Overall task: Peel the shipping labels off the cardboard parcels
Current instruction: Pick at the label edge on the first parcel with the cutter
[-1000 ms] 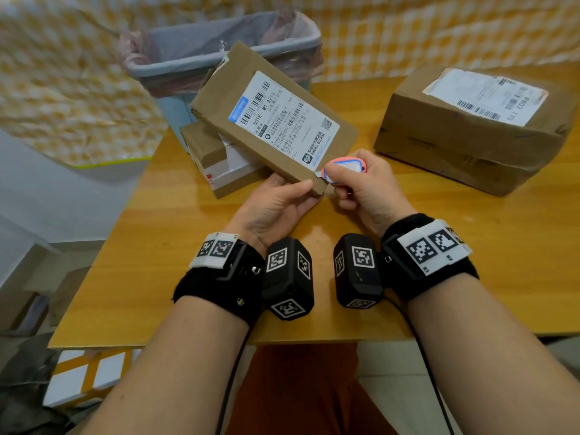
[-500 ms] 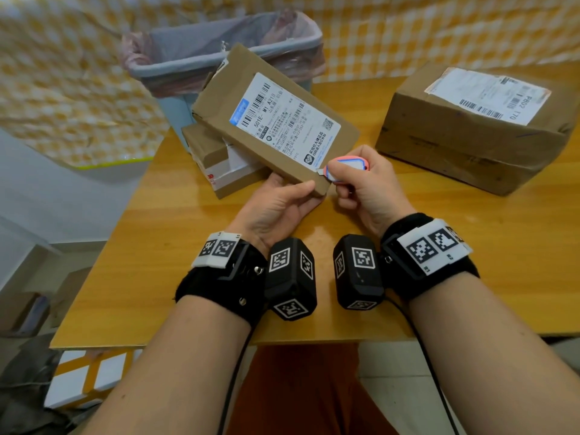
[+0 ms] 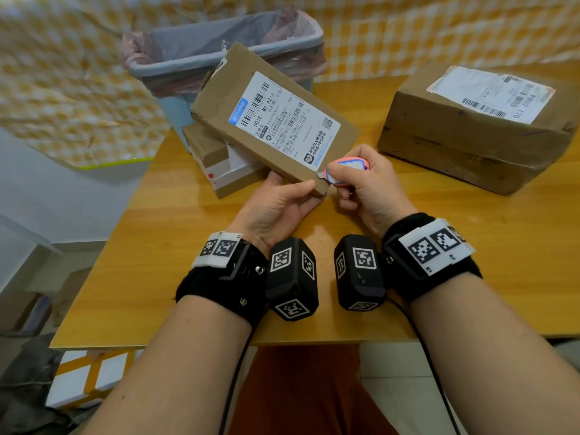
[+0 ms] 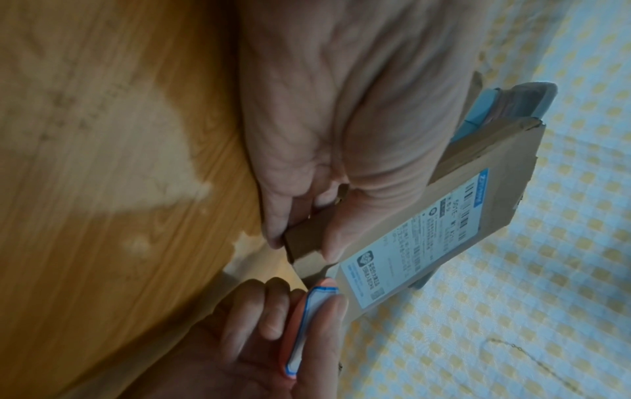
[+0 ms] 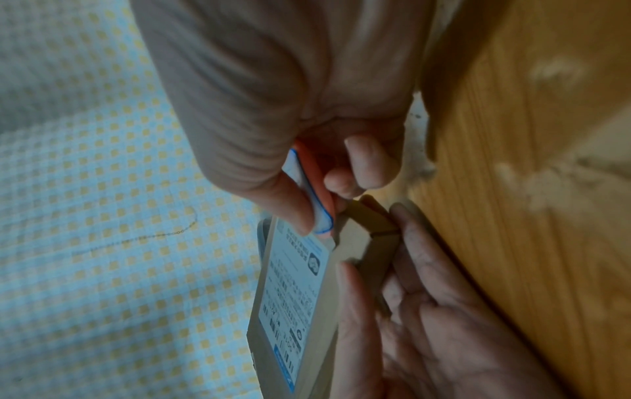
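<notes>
Cardboard parcel (image 3: 276,120): we are gripping its near corner in our left hand (image 3: 276,205), tilted above the table (image 3: 470,246). Our right hand (image 3: 364,189) is pinching a pink-and-blue cutter (image 3: 345,171), touching the shipping label (image 3: 285,120)'s near corner.

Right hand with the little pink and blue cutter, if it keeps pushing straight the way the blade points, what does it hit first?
Most likely the near corner of the shipping label on the flat parcel: the cutter in the right hand has its blade tip at that corner. Whether it already touches is unclear.

Bare table (image 3: 470,246) right — large parcel (image 3: 464,142) blocks beyond.
</notes>
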